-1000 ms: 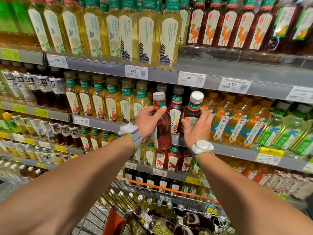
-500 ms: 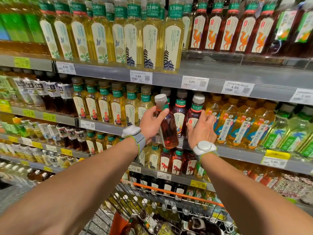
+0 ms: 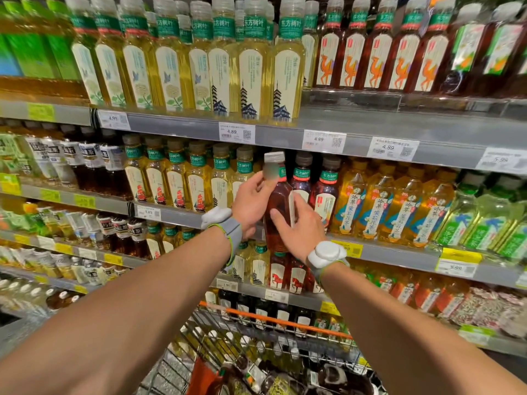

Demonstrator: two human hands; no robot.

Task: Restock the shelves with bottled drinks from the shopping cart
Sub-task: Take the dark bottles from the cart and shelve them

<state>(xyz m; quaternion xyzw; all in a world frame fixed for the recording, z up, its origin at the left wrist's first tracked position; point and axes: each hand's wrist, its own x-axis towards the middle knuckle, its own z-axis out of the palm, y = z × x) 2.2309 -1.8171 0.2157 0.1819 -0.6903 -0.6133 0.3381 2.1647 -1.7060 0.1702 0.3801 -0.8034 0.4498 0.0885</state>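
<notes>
A: Fingers first, quick.

B: Fingers of the left hand are curled round the neck and shoulder of the tea bottle. The right hand grips its lower body, thumb across the front. Both hands hold it, neither slack.

A: Where's the bottle?

B: Roughly upright, off the shelf, base hanging in front of the lip of the middle shelf. It sits just before two dark red bottles that look like the same kind. Not set down yet. The shopping cart is below with more bottles.

A: Risks?

B: The base could catch the lip going in and tip. The slot looks tight, so a push may knock the dark red neighbours back or sideways. The label edge shows side-on, so it may end up facing the wrong way unless turned.

A: Text?

B: Green neck bands read 东方树叶. The held bottle's own band is blurred. Price tags: 4.89, 4.99, 5.99. The smaller print is unreadable.
</notes>
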